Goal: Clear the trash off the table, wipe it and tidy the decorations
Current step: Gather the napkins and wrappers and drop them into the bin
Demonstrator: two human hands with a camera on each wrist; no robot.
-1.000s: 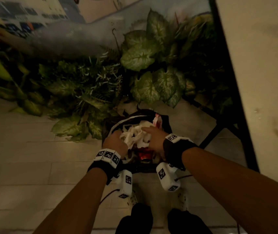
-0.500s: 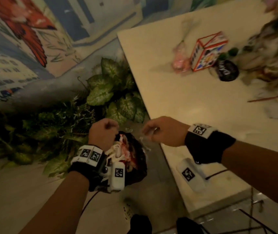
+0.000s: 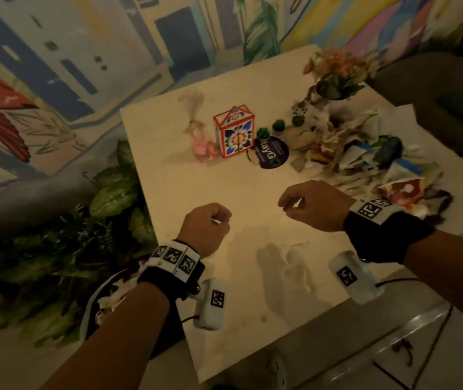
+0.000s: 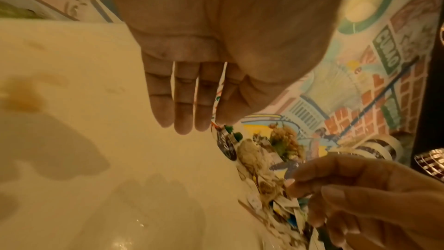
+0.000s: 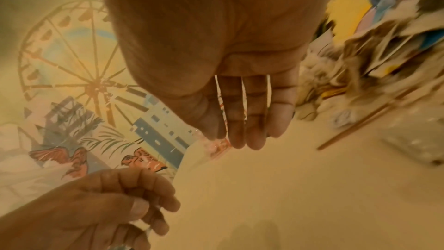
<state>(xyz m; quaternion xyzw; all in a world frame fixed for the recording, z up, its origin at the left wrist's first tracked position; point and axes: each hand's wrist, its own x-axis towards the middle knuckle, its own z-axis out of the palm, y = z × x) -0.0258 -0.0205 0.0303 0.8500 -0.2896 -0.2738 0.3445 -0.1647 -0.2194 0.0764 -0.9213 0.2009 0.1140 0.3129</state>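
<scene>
The left hand (image 3: 206, 229) hangs over the near part of the pale square table (image 3: 224, 178) in the head view. Its fingers are curled in. A tiny shiny spot shows by the thumb, and I cannot tell if it pinches something. The right hand (image 3: 316, 205) hangs beside it, apart from it. It is loosely curled, with thumb and first finger a little apart, and it holds nothing. The messy pile of crumpled paper trash (image 3: 365, 161) lies on the right side of the table, past the right hand. A small box with a painted flower (image 3: 234, 132) stands upright farther back, with a round dark card (image 3: 271, 156) just beside it. A pot of pink flowers (image 3: 337, 77) stands at the far corner. A bin with a black bag (image 3: 98, 305) sits on the floor by the table's left edge, with white paper inside.

In the left wrist view, the left hand (image 4: 216, 45) points down, fingers (image 4: 183, 102) close together, above the table (image 4: 96, 64). The trash (image 4: 264, 168) is off to the right, by the right hand (image 4: 372, 197).

In the right wrist view, the right hand (image 5: 228, 45) has loose fingers, not gripping anything. The trash (image 5: 360, 64) is a blur on its right. The left hand (image 5: 96, 206) is curled at the bottom left.
</scene>
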